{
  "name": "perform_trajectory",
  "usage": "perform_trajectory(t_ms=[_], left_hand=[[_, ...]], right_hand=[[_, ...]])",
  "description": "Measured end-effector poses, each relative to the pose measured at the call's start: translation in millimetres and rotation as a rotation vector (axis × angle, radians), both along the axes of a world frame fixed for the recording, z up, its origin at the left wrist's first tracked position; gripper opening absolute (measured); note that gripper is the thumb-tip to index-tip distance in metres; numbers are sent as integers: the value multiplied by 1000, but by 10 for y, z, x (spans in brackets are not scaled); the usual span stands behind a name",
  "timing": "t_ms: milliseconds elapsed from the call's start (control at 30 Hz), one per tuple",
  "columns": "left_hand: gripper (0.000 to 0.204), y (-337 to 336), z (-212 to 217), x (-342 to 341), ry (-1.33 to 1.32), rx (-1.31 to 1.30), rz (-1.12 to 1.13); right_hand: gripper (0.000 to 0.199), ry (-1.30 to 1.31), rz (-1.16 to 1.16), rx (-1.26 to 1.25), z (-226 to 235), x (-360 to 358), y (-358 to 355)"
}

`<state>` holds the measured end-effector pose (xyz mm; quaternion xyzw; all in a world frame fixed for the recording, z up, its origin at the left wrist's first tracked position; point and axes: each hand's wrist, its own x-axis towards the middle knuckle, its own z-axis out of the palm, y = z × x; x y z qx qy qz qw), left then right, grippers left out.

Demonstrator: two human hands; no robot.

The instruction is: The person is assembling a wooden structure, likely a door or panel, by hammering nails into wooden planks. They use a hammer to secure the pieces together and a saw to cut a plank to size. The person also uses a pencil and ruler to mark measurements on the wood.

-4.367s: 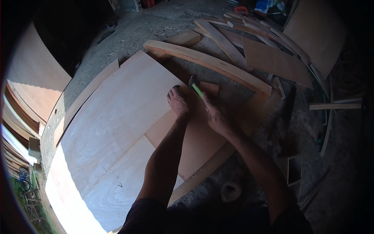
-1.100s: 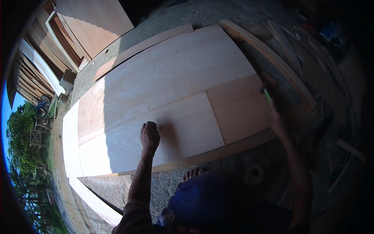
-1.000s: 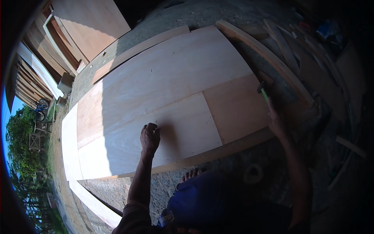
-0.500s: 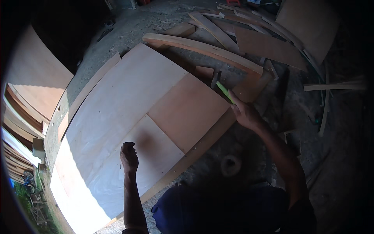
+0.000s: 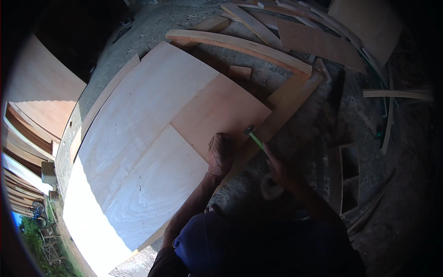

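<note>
My right hand (image 5: 279, 170) is wrapped round the green handle of a hammer (image 5: 256, 140), whose dark head is over the outer edge of a reddish plywood piece (image 5: 221, 104). Close to the hammer, my left hand (image 5: 220, 150) is closed above the same piece, near its lower corner. Whatever its fingers may hold is hidden. The reddish piece fits against a large pale plywood panel (image 5: 138, 106), and both lie on a wooden frame whose beam (image 5: 290, 99) sticks out along the right. Small nail-like dots follow the seams.
A thick plank (image 5: 240, 48) crosses the frame's far end, with a small wood block (image 5: 240, 72) beside it. Scrap boards (image 5: 318, 44) are piled at the far right. More plywood (image 5: 46, 78) leans at the left, and bright sunlight falls on the panel's lower left.
My left hand has moved right, from the pale panel to over the reddish piece. My right hand has brought the hammer down and toward me, closer to the left hand.
</note>
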<state>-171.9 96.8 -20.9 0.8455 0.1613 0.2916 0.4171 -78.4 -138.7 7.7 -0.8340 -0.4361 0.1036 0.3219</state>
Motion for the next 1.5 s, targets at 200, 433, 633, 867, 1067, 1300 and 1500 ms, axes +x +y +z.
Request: perform_trajectory(t_ms=[200, 433, 633, 867, 1067, 1300, 1500], left_hand=[[23, -157, -123, 246, 13, 120, -2], [33, -209, -79, 294, 106, 137, 33], [34, -218, -153, 369, 62, 183, 91], [34, -236, -159, 409, 75, 229, 84], [32, -257, -122, 414, 59, 246, 119], [45, -217, -68, 310, 40, 33, 95], [53, -210, -70, 281, 45, 3, 107]], right_hand=[[62, 66, -28, -79, 76, -54, -74], [60, 73, -38, -14, 71, -72, -106], [58, 160, -56, 70, 150, -89, -47], [58, 53, -12, 94, 212, -62, -43], [55, 126, 35, 8, 534, -72, 7], [56, 46, -9, 128, 730, -110, 71], [56, 91, 10, -130, 624, 10, 120]])
